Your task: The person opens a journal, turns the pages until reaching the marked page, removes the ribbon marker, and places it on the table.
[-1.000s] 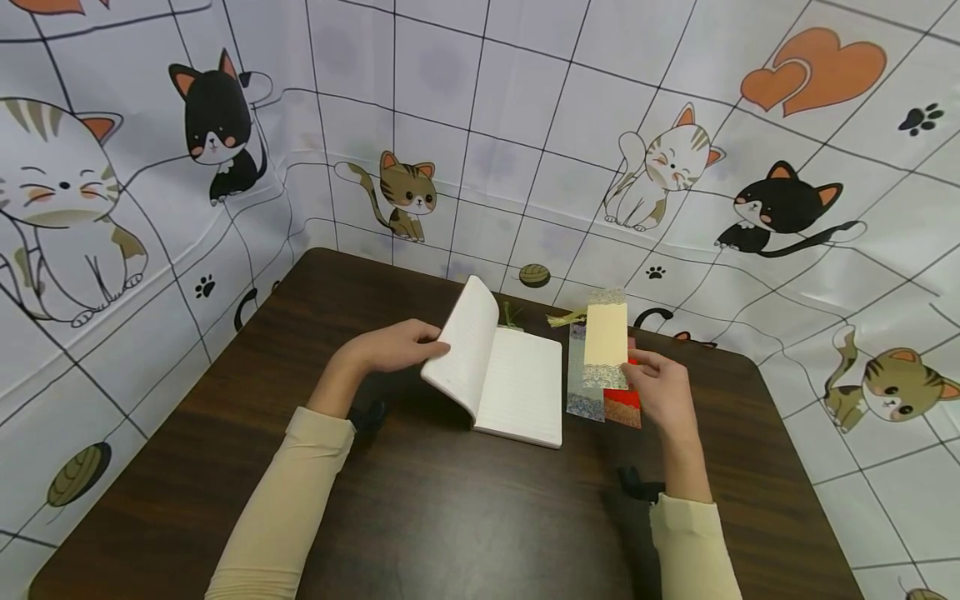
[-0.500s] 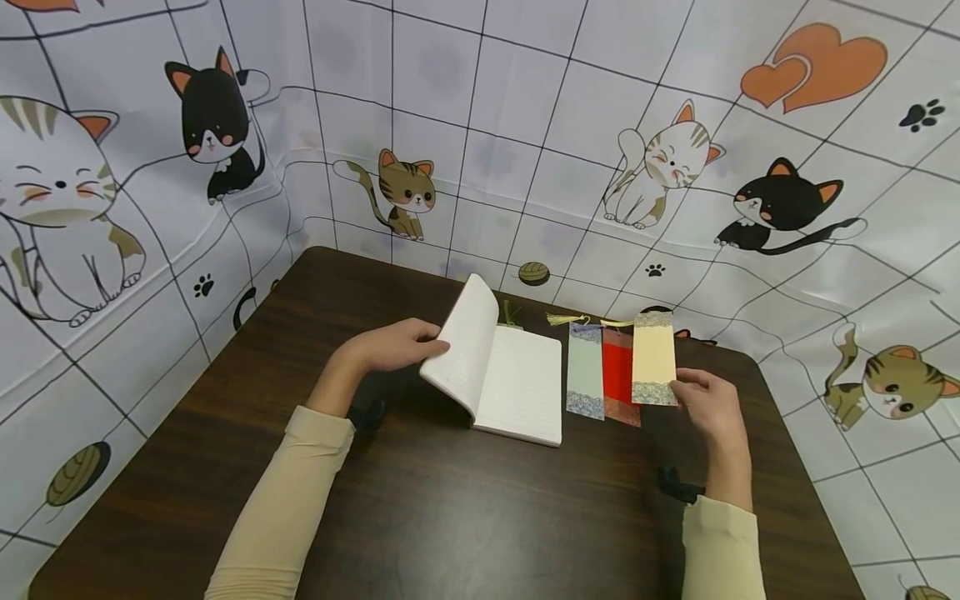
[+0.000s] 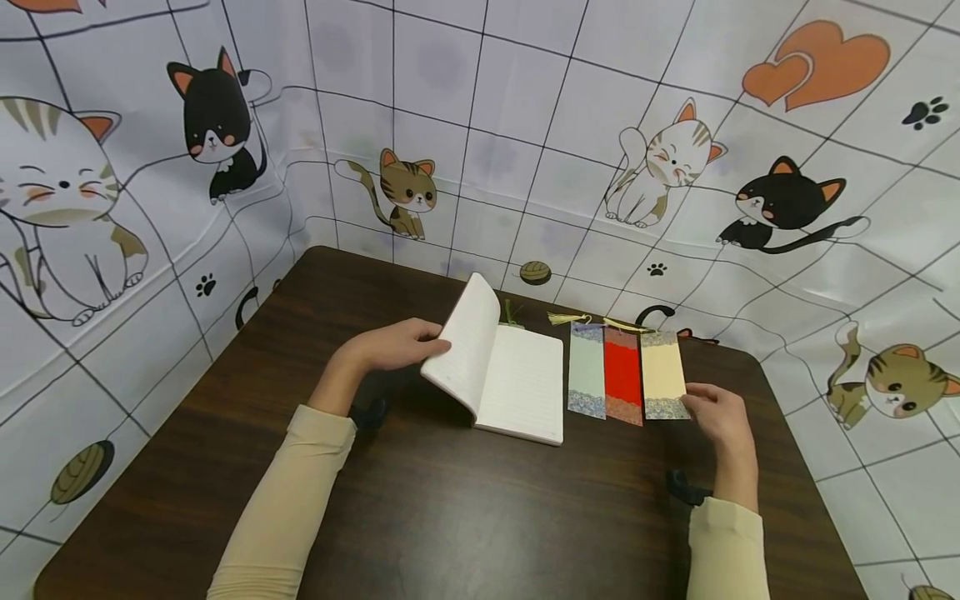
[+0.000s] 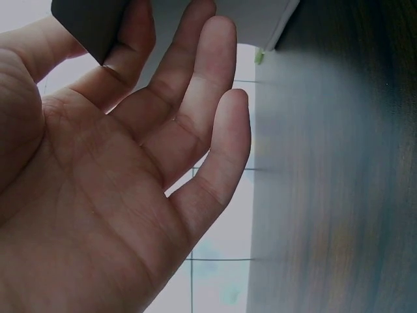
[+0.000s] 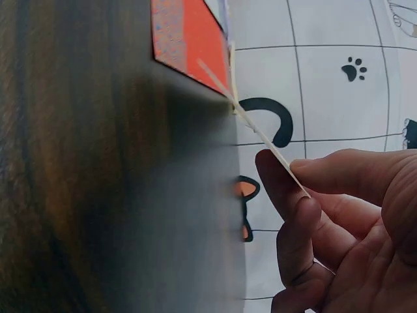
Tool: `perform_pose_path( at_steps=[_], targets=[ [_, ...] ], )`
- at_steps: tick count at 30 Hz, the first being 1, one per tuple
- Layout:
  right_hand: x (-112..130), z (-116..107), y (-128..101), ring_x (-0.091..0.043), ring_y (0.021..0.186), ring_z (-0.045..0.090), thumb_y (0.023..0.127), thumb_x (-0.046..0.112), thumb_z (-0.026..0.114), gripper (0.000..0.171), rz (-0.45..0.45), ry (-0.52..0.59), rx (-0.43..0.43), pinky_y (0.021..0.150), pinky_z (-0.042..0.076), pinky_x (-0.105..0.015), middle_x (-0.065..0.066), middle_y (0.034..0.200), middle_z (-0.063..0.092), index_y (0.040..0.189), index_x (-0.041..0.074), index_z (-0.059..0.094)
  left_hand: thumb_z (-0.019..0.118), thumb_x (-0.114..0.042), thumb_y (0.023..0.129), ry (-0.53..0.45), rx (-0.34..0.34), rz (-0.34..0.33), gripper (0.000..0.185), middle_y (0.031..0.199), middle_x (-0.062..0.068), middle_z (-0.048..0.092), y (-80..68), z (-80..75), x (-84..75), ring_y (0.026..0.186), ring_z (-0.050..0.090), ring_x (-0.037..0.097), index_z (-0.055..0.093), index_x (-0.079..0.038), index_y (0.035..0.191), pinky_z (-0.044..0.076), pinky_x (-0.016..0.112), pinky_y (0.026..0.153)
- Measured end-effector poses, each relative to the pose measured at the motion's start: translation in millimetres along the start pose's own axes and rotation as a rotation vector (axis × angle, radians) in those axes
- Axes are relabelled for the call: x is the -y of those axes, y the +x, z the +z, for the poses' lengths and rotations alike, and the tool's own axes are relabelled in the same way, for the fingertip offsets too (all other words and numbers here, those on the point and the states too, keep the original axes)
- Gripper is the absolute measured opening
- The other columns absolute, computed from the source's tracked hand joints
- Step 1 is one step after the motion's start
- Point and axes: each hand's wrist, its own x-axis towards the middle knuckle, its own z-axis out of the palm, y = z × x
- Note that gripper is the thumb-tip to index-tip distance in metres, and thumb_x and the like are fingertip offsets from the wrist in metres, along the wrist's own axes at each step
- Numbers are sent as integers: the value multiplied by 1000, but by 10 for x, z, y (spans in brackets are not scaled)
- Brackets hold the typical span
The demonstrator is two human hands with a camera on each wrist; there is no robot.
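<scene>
An open notebook (image 3: 510,375) with lined white pages lies at the middle of the dark wooden table (image 3: 420,500). My left hand (image 3: 401,343) holds its left pages (image 3: 467,343) raised, the thumb on the dark cover (image 4: 91,26) and the fingers nearly straight. To the right lie a pale green bookmark (image 3: 586,369) and a red bookmark (image 3: 622,374), side by side. My right hand (image 3: 716,414) pinches the near corner of a cream bookmark (image 3: 662,374) just right of the red one (image 5: 186,36). In the right wrist view the cream bookmark (image 5: 260,134) shows edge-on between thumb and forefinger.
A white cloth with cartoon cats (image 3: 675,167) walls in the table on the left, back and right. Yellow tassels (image 3: 570,318) from the bookmarks lie at the table's back edge. Bare dark wood lies in front of the notebook.
My right hand has carried the cream bookmark from on top of the other two to the right, and brought it down beside the red one. The left hand and notebook have stayed still.
</scene>
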Motion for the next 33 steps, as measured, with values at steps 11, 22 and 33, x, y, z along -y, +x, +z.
perform_pose_path(
  at_steps=[11, 22, 33],
  targets=[
    [-50, 42, 61, -39, 106, 63, 106, 16, 56, 45, 30, -33, -39, 88, 51, -51, -35, 135, 63, 143, -10, 59, 49, -33, 115, 11, -2, 3, 39, 108, 8, 65, 15, -17, 5, 100, 60, 21, 64, -3, 134, 50, 42, 94],
    [13, -22, 10, -57, 142, 45, 110, 31, 49, 50, 115, -119, -17, 108, 34, -77, -31, 159, 47, 151, 4, 56, 49, -33, 115, -4, 0, 7, 39, 108, 8, 66, 26, -22, 17, 100, 60, 21, 64, -3, 133, 51, 50, 98],
    [435, 223, -134, -37, 94, 64, 111, 31, 50, 47, -87, -125, 21, 73, 47, -49, -23, 119, 76, 148, 3, 60, 49, -35, 115, -3, 4, -4, 40, 109, 8, 66, 28, 2, 40, 102, 60, 21, 65, -3, 134, 50, 44, 97]
  ],
)
